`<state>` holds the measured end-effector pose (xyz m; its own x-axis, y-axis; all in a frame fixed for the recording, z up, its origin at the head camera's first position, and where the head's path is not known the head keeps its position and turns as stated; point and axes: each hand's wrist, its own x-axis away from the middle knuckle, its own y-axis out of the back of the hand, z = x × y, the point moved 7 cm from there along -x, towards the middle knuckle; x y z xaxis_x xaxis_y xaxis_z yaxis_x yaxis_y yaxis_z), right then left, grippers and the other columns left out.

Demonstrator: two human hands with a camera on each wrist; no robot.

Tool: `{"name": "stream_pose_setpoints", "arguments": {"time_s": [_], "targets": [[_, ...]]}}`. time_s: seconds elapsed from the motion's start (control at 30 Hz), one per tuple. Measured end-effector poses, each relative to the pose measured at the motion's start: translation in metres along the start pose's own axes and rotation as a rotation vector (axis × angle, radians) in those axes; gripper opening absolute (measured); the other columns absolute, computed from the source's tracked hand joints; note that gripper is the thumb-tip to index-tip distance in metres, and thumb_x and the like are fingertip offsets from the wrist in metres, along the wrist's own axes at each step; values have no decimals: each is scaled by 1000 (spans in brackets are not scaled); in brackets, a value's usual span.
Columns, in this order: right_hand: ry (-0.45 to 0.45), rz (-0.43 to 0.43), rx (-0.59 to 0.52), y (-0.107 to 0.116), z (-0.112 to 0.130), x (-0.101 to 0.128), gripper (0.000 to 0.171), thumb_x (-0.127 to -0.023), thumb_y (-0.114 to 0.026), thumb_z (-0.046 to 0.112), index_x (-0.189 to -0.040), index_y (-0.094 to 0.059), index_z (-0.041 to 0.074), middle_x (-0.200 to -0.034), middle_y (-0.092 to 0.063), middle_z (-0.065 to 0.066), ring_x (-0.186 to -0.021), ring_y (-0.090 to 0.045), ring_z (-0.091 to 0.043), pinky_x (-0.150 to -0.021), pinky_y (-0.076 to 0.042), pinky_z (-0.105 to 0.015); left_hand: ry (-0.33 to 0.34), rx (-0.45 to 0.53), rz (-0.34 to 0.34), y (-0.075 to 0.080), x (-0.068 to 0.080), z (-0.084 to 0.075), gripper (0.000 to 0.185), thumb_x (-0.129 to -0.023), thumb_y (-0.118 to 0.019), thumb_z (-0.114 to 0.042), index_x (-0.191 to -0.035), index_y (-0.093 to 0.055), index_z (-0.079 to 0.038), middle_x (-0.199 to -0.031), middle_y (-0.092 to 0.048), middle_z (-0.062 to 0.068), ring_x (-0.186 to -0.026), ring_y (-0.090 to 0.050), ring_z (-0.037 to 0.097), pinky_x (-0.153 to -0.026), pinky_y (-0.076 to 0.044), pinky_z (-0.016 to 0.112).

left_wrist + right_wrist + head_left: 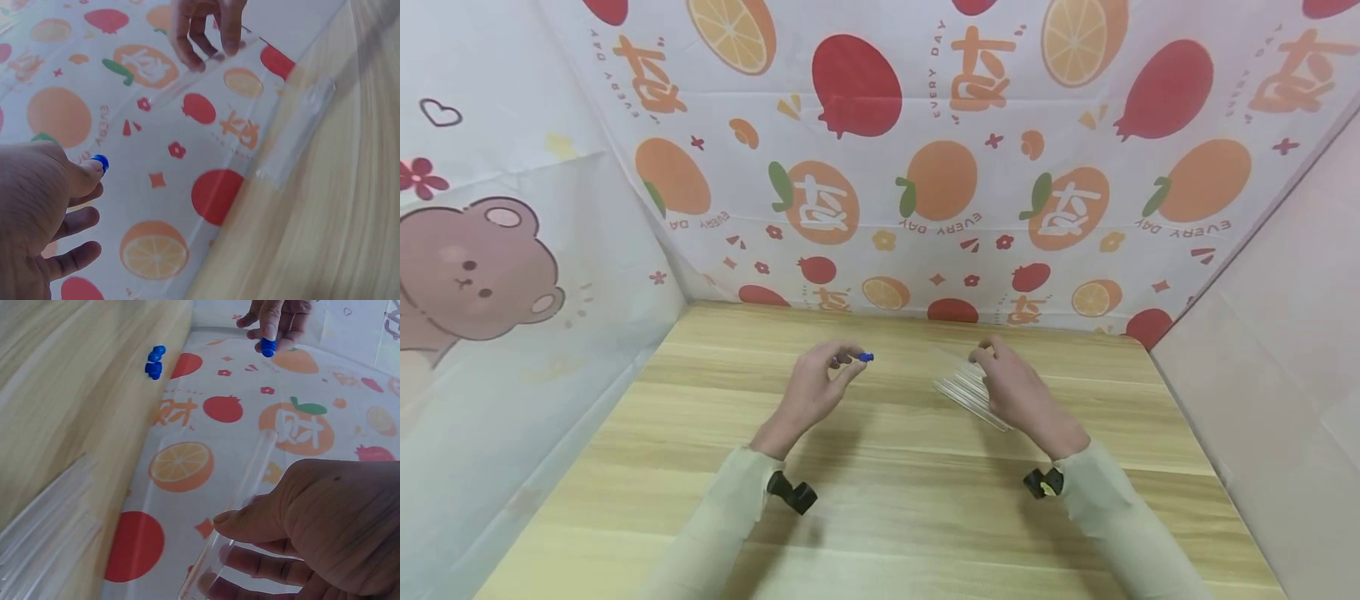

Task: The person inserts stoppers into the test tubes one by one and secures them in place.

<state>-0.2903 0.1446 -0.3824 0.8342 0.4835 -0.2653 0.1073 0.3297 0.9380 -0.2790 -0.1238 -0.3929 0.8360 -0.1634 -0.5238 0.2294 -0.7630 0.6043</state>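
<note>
My left hand (pixel 816 385) pinches a small blue stopper (pixel 866 357) between thumb and index finger, above the table; the left wrist view shows the other fingers spread loosely. Across from it, my right hand (pixel 1018 396) holds a clear test tube (pixel 253 469) between thumb and fingers. The tube slants toward the left hand, and stopper and tube are apart. Below the right hand, several more clear tubes (pixel 967 398) lie side by side on the table. Several blue stoppers (pixel 154 362) lie in a small cluster on the table, best seen in the right wrist view.
The wooden table (pixel 880 500) ends at a back wall hung with fruit-print cloth (pixel 880 192). A bear-print sheet (pixel 482 275) covers the left side, and a pale plain panel (pixel 1285 358) closes the right. Each wrist carries a small black camera (pixel 792 493).
</note>
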Motion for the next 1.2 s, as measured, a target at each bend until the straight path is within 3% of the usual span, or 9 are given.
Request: {"name": "stream_pose_setpoints", "arguments": {"time_s": [0.17,0.43,0.87,1.2], "targets": [[35,-17,-17,8,8,-1,40,-86,-63,-15,-121,-63,4,-133,-55,-19,-107,-64,-34,-85,-60,-46,-21,68,-27,0,-5,-15,13,-93,-73,-12,-106,-72,-7,-102,-77,9,-90,-72,24,-81,-63,44],[88,-43,14,16,20,0,40,-85,-65,-15,-119,-64,5,-132,-56,-20,-104,-67,-33,-79,-61,-43,-33,117,-18,-7,-13,-30,14,-95,-71,-12,-108,-73,-9,-102,-78,7,-91,-72,21,-82,-62,41],[158,-80,18,23,34,0,44,-82,-61,-20,-117,-64,5,-130,-56,-20,-97,-67,-32,-78,-61,-41,-57,111,-22,-12,-21,-38,16,-95,-70,-13,-109,-74,-7,-103,-78,8,-92,-72,22,-82,-62,42],[151,-49,16,22,39,-2,50,-79,-63,-23,-121,-64,5,-136,-55,-21,-101,-68,-31,-79,-62,-39,-50,119,-14,-15,-22,-38,17,-96,-70,-16,-109,-74,-5,-103,-78,7,-92,-73,20,-82,-63,38]]}}
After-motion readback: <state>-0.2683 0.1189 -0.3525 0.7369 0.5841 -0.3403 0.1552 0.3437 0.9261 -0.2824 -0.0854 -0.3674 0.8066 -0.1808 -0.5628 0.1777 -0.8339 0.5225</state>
